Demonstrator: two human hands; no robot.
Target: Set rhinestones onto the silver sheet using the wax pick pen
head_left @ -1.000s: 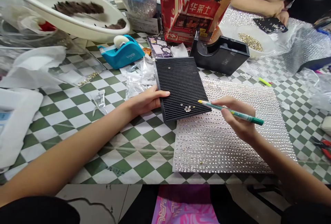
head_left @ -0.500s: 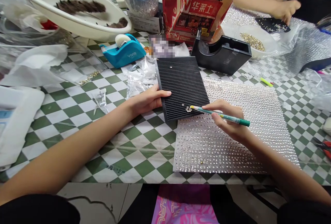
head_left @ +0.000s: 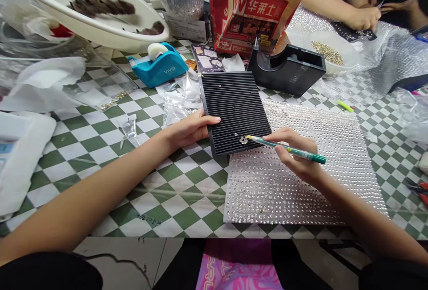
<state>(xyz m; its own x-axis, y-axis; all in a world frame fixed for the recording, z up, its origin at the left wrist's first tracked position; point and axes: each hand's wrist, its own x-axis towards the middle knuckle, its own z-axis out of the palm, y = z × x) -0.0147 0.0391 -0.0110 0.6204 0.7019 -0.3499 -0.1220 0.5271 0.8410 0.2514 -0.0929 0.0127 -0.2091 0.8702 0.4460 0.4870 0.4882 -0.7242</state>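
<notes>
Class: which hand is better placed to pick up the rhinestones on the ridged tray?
Right hand, probably: it holds a green pen, tip beside the rhinestones; the left hand steadies the tray.

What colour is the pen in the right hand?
The pen is green with a yellow tip; the head view shows it best.

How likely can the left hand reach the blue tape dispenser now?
Probably yes. The left hand rests on the black ridged tray, and only loose clear plastic bags lie between it and the blue tape dispenser.
</notes>
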